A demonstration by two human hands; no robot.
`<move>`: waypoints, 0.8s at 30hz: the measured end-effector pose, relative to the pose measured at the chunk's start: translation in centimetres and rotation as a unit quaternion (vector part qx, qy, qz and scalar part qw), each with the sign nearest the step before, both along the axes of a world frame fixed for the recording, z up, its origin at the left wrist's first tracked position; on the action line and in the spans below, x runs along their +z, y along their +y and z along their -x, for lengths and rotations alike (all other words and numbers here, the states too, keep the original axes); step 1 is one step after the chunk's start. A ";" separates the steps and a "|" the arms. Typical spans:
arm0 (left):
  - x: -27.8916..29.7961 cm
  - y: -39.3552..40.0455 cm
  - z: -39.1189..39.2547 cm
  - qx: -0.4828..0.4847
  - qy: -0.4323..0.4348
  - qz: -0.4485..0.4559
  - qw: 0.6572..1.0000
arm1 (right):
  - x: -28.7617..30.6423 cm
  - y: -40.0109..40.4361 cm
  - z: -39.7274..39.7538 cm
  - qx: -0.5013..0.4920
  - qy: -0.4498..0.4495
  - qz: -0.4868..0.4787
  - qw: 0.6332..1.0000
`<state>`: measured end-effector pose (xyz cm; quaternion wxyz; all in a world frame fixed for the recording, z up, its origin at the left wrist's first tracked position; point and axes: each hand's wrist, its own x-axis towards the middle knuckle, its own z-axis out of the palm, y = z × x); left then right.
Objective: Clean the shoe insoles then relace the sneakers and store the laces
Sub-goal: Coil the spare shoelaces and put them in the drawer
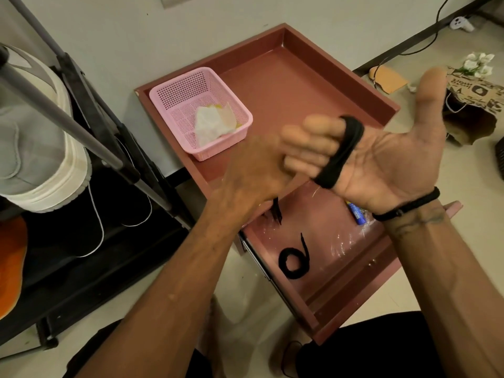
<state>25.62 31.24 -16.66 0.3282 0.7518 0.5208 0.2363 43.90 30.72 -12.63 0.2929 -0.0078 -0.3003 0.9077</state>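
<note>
A black lace (342, 152) is being wound round the curled right-hand fingers (308, 148). The blurred left hand (253, 170) is unreadable. Storage beside the coiled lace (293, 264) in the drawer (351, 271) is judged next.

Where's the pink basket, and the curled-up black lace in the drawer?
pink basket (174, 105): head view, on its mesh wall.
coiled black lace (293, 264): head view, on the coil's loop.

Black lace (341, 152) — pink basket (200, 113).

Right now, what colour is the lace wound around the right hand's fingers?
Black; the lace loops the right hand, clearest in the head view.
</note>
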 end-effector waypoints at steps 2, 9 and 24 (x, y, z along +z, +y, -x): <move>-0.4 -0.4 -0.6 0.027 0.109 -0.032 0.993 | -0.1 0.3 0.1 -0.075 0.020 0.033 0.996; -0.6 -1.1 -1.9 0.006 0.126 -0.033 0.992 | -2.0 0.8 0.2 -0.261 -0.210 -0.004 0.942; 1.1 0.2 1.5 0.186 0.097 -0.174 0.962 | -3.4 0.7 1.4 0.039 -0.527 -0.135 0.838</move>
